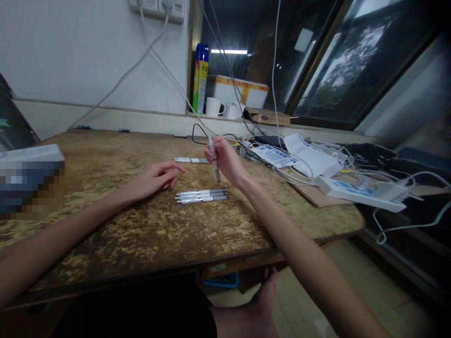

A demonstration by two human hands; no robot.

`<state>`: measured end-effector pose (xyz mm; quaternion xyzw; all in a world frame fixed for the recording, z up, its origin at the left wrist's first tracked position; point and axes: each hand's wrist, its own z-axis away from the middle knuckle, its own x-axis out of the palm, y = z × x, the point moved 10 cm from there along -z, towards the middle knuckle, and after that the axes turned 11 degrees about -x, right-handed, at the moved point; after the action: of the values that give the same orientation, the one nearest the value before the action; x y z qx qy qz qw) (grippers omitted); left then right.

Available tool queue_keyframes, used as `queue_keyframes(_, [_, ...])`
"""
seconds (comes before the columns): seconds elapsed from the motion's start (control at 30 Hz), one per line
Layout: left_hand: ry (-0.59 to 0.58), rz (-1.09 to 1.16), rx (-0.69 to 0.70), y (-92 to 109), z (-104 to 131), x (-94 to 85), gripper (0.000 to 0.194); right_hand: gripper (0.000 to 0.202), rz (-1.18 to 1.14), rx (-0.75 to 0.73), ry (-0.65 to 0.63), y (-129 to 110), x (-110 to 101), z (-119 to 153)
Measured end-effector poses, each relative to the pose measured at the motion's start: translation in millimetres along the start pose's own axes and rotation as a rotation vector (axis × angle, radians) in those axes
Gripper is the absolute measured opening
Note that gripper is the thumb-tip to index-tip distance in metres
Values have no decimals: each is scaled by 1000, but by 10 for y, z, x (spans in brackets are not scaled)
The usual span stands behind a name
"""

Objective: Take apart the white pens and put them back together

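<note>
Head view: a worn wooden table [141, 234] seen from above, both bare forearms reaching in from the near side.
Right hand: the right hand [227, 162] is closed around a held pen [214, 159], fingers pinching its upper barrel; the pen stands nearly upright, tip down, just above the tabletop.
Left hand: the left hand [158, 177] lies palm down on the wood, fingers loosely spread and holding nothing, just left of the row of pens.
Row of pens: the row of pens [201, 195], white with grey ends, lies side by side and touching, near the middle of the table, below the held pen.
Single pen: a single pen [192, 160] lies alone farther back, between the two hands.
Writing: the spray can [200, 79] on the far ledge carries print too small to read; the leaflets [278, 155] at right show blue print, also illegible.
Hidden or unclear: the box [31, 180] at far left is blurred over and cut by the frame edge; white cables [352, 169] cover much of the right end.
Edges and room: the table's near edge runs across the lower frame and its right corner rounds off near the flat white box [359, 192]; bare wood lies open around the row of pens on the near and left sides.
</note>
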<state>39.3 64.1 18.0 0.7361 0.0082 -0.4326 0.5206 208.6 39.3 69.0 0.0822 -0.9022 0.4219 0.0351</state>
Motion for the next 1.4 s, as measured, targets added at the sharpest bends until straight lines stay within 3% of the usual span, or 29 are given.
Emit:
queue_keyframes(0.2, [-31, 195, 92, 198, 64, 33, 42, 14, 246, 26, -482, 114, 446, 254])
queue_keyframes(0.33, [-62, 81, 139, 256, 85, 87, 29, 14, 313, 72, -613, 192, 508, 356])
queue_keyframes(0.73, [-43, -221, 69, 184, 71, 74, 33, 16, 611, 32, -734, 329, 470, 391])
queue_keyframes(1.1, [-92, -283, 82, 107, 55, 94, 33, 19, 601, 77, -735, 478, 458, 415])
queue_keyframes(1.23, [-100, -271, 97, 120, 65, 92, 33, 23, 631, 52, -692, 440, 403, 365])
queue_keyframes(1.4, [-120, -244, 99, 180, 89, 116, 35, 22, 916, 27, -502, 399, 78, 223])
